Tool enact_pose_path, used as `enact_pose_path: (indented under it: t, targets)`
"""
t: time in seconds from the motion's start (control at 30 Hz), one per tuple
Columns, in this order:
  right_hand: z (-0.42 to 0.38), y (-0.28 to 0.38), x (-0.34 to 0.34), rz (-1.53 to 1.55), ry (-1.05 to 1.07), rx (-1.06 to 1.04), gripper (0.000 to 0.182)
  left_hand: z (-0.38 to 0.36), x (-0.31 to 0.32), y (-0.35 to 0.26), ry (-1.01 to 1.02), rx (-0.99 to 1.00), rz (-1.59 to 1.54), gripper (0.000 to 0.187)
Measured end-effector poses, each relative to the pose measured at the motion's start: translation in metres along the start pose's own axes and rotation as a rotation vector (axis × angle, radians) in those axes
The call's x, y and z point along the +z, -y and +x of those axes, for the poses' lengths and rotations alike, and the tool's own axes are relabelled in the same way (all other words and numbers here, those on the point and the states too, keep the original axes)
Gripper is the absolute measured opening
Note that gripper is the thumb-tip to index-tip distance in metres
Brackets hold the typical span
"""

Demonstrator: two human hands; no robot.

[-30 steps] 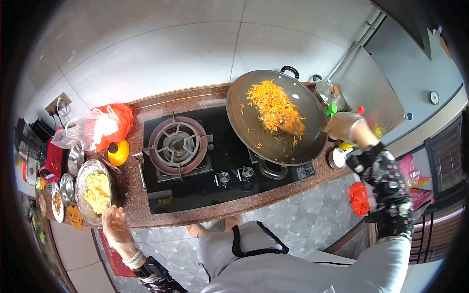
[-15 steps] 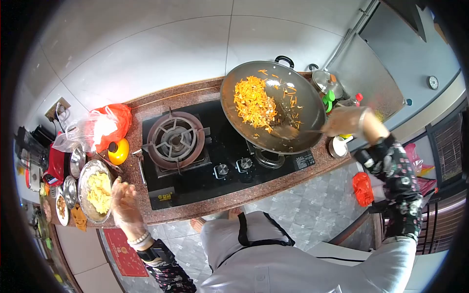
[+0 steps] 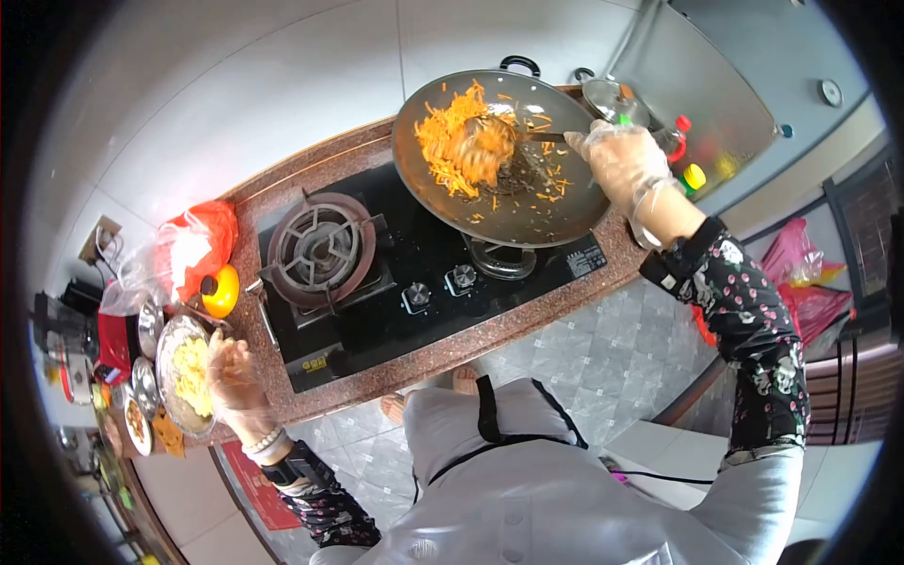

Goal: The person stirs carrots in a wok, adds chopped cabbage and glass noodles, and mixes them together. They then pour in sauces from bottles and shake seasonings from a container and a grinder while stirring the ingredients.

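While the gloved right hand (image 3: 621, 160) is clenched on the handle of one spatula (image 3: 490, 143), its blade is held among shredded carrot (image 3: 447, 141) in the single wok (image 3: 499, 160) on the stove (image 3: 414, 273). One bowl of yellow food (image 3: 185, 375) is grasped at its rim by the left hand (image 3: 231, 377).

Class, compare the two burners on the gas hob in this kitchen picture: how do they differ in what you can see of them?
The left burner is bare, its round grate fully in view; the right burner is mostly hidden under the wok of shredded carrot. The right hand stirs above the right burner with a spatula; nothing is above the left burner. Both sit in one black hob, each with a knob in front.
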State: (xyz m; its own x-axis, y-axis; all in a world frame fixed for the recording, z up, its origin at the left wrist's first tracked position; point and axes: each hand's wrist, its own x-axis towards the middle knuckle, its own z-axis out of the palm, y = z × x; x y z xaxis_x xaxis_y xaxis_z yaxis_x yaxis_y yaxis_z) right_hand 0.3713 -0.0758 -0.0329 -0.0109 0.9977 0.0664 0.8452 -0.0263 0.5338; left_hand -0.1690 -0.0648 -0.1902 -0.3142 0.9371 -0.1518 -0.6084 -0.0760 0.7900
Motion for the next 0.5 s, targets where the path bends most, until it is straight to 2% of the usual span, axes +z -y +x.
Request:
enact_pose_path:
  t: [0.03,0.07,0.1,0.13,0.17,0.23,0.33,0.4,0.43,0.5]
  targets:
    - [-0.001,-0.007,-0.009,-0.01,0.075,-0.006,0.016,-0.005,0.015,0.004,-0.008,-0.063,0.011,0.036]
    - [0.001,-0.015,-0.019,-0.023,0.147,-0.019,0.015,-0.014,0.037,0.008,0.015,-0.034,0.025,0.035]
    - [-0.001,-0.032,-0.027,0.018,0.279,-0.104,0.039,-0.02,0.048,0.012,0.039,-0.033,0.003,0.034]
    - [0.006,-0.051,-0.023,-0.016,0.429,-0.286,0.033,-0.024,0.055,0.014,0.058,-0.03,-0.019,0.033]
    - [0.007,-0.061,-0.036,0.103,0.566,-0.346,0.029,-0.027,0.057,0.015,0.061,-0.034,-0.009,0.031]
    - [0.013,-0.067,-0.056,0.448,0.818,-0.322,0.021,-0.032,0.058,0.016,0.06,-0.04,0.015,0.029]
    - [0.027,-0.015,-0.058,0.304,0.67,-0.634,0.021,-0.036,0.051,0.02,-0.015,-0.071,0.004,0.026]
    - [0.026,0.038,-0.03,0.308,0.444,-0.419,0.019,-0.043,0.052,0.022,-0.029,-0.057,-0.005,0.026]
    - [0.04,0.063,0.001,0.272,0.434,-0.364,0.02,-0.046,0.053,0.022,-0.044,-0.063,-0.002,0.026]
    - [0.054,0.088,0.014,0.223,0.384,-0.247,0.02,-0.052,0.055,0.018,-0.06,-0.077,0.018,0.026]
